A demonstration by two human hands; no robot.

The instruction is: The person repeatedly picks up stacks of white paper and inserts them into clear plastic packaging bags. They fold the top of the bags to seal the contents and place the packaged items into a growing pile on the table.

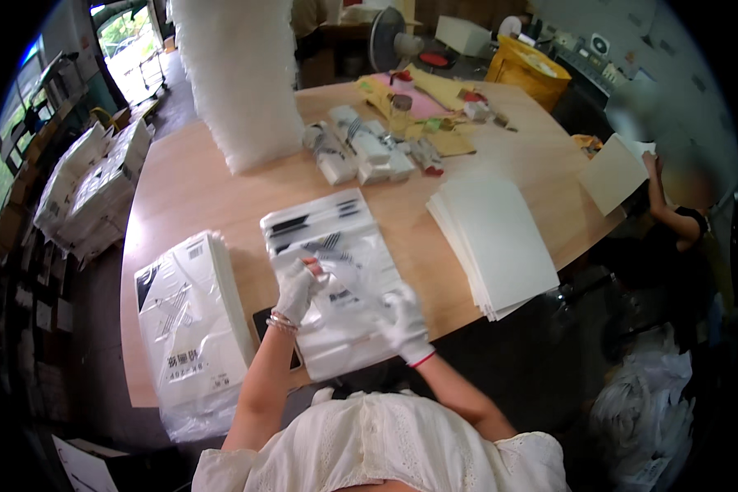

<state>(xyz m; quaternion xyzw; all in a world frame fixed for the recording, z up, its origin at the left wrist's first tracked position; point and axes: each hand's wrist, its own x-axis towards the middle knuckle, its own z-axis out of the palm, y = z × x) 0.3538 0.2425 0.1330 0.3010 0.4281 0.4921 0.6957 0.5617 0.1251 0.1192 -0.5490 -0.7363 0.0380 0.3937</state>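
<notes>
A stack of clear printed plastic bags (328, 221) lies in front of me on the wooden table (180, 172). My left hand (298, 289), in a white glove with bare fingertips, is closed in a pinch on the film of the top bag and lifts it a little. My right hand (406, 322), also gloved in white, is at the right side of the same bag, its fingers curled at the film; their tips are hidden. To the left lies a stack of filled printed packs (193, 303) in clear plastic. A stack of white sheets (500, 234) is on the right.
A tall white fluffy stack (242, 82) rises at the back left, beside several small wrapped bundles (357, 139). Behind those are a glass jar (400, 111) and yellow paper (451, 139). At the right edge a co-worker holds a large sheet (613, 174). A dark flat object (264, 318) lies under my left wrist.
</notes>
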